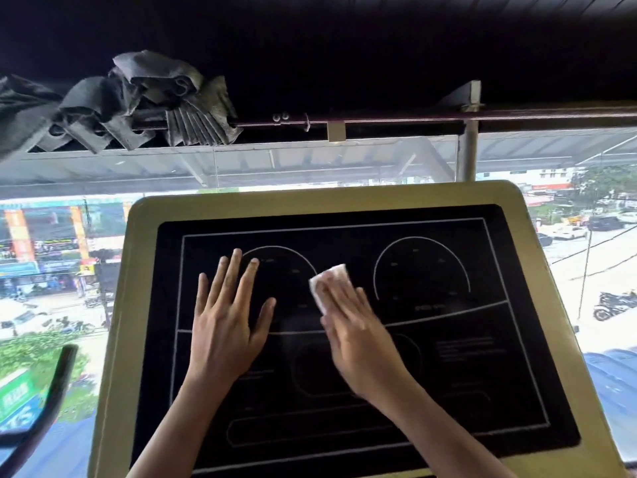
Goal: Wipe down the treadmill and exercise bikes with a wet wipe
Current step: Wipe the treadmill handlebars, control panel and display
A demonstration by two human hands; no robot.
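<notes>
The treadmill console [537, 257] fills the lower middle of the view: a black display panel with white line markings inside a pale olive frame. My left hand [227, 315] lies flat on the left part of the panel, fingers spread and straight. My right hand [355, 326] presses a white wet wipe [329, 279] against the panel's centre with straight fingers; the wipe shows beyond my fingertips, the rest is hidden under the hand.
A black curved handlebar [51, 391] rises at the lower left. Behind the console is a large glass window [310, 167] over a street. A curtain rod [379, 120] with a bunched grey curtain [138, 105] runs overhead.
</notes>
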